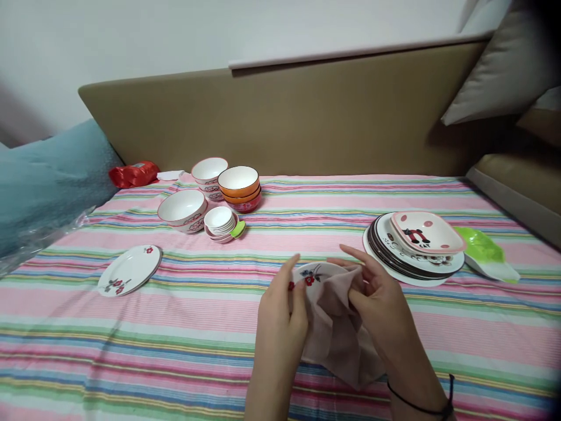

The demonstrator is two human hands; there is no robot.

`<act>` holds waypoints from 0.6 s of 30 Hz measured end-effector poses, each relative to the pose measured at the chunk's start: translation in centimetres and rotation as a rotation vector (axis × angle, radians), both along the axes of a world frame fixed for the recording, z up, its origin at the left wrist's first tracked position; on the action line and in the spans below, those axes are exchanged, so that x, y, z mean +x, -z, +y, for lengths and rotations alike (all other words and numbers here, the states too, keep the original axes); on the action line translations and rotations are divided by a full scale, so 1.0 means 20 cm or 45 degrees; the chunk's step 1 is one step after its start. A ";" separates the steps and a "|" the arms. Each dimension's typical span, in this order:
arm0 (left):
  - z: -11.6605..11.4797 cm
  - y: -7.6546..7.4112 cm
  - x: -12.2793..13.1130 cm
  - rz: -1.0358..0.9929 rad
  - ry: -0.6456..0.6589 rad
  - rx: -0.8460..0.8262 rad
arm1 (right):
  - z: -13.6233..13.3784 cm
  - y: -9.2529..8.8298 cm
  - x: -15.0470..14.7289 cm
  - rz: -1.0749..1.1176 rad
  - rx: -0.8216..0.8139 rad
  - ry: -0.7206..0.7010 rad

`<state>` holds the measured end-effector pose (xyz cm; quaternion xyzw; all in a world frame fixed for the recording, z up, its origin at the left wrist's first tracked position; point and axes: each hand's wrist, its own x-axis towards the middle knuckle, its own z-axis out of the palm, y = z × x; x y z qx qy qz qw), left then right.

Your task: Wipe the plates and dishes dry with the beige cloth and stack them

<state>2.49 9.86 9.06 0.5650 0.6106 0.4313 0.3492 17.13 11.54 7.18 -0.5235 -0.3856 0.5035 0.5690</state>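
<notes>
A white plate with red flowers [319,271] is held up near the front, partly covered by a greyish-pink cloth [337,333]. My left hand [283,310] grips the plate's left edge, thumb on its face. At the right, my right hand [377,298] pinches the cloth against the plate, some of its fingers reaching behind the rim. The cloth hangs down in folds and hides the plate's lower part. Flat on the striped cloth at the left lies another flowered white plate [130,270], apparently stacked on one more.
Stacked bowls [239,180], a large white bowl [183,207] and small nested dishes [220,219] stand left of centre. At the right are stacked plates under a cat dish [427,231], beside a green dish [484,248]. A red bundle [135,174] lies far left.
</notes>
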 end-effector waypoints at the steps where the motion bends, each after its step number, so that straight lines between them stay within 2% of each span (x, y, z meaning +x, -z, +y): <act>1: 0.00 0.00 0.01 -0.136 -0.071 0.020 | 0.00 0.00 -0.01 0.008 0.009 0.082; 3: 0.01 0.01 0.04 -0.404 -0.157 0.002 | 0.00 0.00 -0.02 0.053 0.011 0.257; 5: 0.01 0.02 0.06 -0.537 -0.132 -0.071 | 0.00 0.01 -0.04 0.147 -0.003 0.400; 9: 0.01 0.03 0.05 -0.465 -0.045 -0.111 | 0.00 0.03 -0.03 0.245 -0.049 0.468; 12: 0.01 0.02 -0.01 -0.202 0.002 -0.203 | 0.01 0.02 0.00 0.123 -0.058 0.337; 15: 0.00 0.01 -0.05 0.158 0.118 -0.234 | 0.00 0.00 0.01 -0.011 -0.085 -0.026; 17: -0.01 0.00 -0.05 0.209 0.149 -0.186 | 0.00 -0.01 0.00 -0.053 -0.156 -0.217; 18: -0.01 -0.01 -0.04 0.162 0.112 -0.129 | 0.00 -0.01 0.00 -0.061 -0.185 -0.231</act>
